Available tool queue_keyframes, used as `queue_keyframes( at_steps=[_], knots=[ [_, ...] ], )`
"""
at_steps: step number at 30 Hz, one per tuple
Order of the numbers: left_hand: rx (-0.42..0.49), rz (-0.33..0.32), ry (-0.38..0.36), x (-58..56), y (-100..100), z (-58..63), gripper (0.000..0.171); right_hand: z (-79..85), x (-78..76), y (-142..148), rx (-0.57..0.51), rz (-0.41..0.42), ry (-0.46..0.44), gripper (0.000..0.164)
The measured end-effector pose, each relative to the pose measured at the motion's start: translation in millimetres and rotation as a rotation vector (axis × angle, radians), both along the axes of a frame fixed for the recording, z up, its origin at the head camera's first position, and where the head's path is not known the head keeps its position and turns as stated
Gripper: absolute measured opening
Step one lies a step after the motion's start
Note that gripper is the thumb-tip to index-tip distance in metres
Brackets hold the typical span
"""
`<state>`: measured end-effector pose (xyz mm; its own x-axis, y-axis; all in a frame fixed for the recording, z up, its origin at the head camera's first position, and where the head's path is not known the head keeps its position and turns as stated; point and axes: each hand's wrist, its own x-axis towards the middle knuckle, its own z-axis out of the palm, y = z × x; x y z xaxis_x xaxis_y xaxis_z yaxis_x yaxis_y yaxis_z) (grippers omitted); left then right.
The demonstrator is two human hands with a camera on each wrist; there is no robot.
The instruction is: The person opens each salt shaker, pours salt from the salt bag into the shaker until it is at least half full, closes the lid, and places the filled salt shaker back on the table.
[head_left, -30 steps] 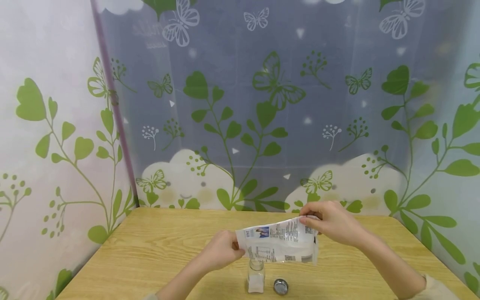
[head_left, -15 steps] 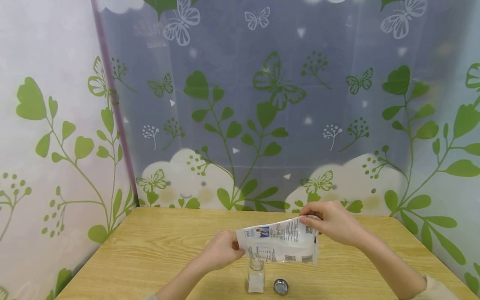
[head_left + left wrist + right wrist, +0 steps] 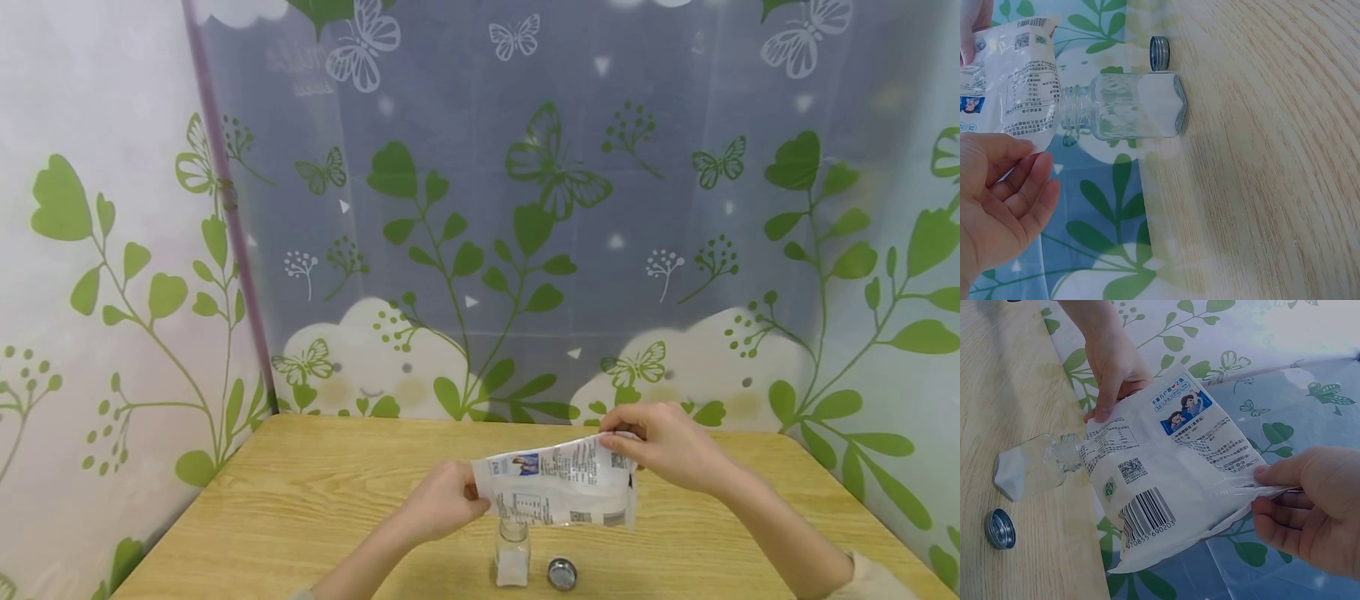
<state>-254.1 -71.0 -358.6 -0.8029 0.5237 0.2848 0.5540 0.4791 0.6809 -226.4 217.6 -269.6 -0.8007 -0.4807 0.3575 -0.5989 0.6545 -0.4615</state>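
Left hand [image 3: 442,500] pinches left end of white bag [image 3: 558,487]; right hand [image 3: 666,443] pinches top right corner, bag tilted above bench [image 3: 315,483]. Wide wood from bench's left edge to left hand. Glass jar [image 3: 512,552], part full of white stuff [image 3: 512,570], stands under bag's left end; cannot tell if touching. Silver lid [image 3: 562,573] just right of jar, more wood to right edge. Leafy sheets [image 3: 480,208] behind and both sides.

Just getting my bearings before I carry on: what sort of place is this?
Probably a small screened-off tabletop workspace, though the room beyond isn't visible: leaf-and-butterfly printed sheets stand behind and at both sides of a wood-grain table, where a glass jar stands below a held packet.
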Motion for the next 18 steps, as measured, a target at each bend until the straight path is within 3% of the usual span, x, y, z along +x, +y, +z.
queue_keyframes(
  at_steps=[18],
  knots=[
    [-0.004,-0.002,0.018,-0.5,0.0,0.5,0.017,0.0,0.2,0.0,-0.007,0.006,0.002,0.015]
  ],
)
